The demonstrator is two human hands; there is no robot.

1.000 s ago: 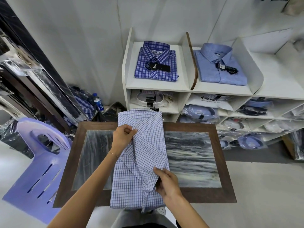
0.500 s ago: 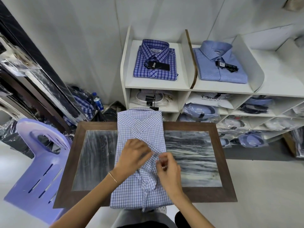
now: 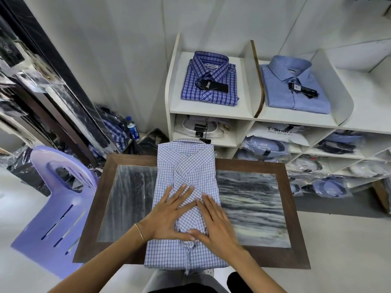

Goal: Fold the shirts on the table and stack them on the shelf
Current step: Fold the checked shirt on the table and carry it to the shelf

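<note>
As both hands (image 3: 191,218) flatten shirt (image 3: 186,166), no grip

Both hands, left hand (image 3: 169,216) and right hand (image 3: 215,225), press flat on the checked shirt (image 3: 186,166) on the table (image 3: 296,256).

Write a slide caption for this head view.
Both hands, left and right, press flat on the checked shirt lying on the table.

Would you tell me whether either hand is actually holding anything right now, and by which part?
Nothing is held: the left hand and right hand lie flat, pressing the middle of the checked shirt.
</note>
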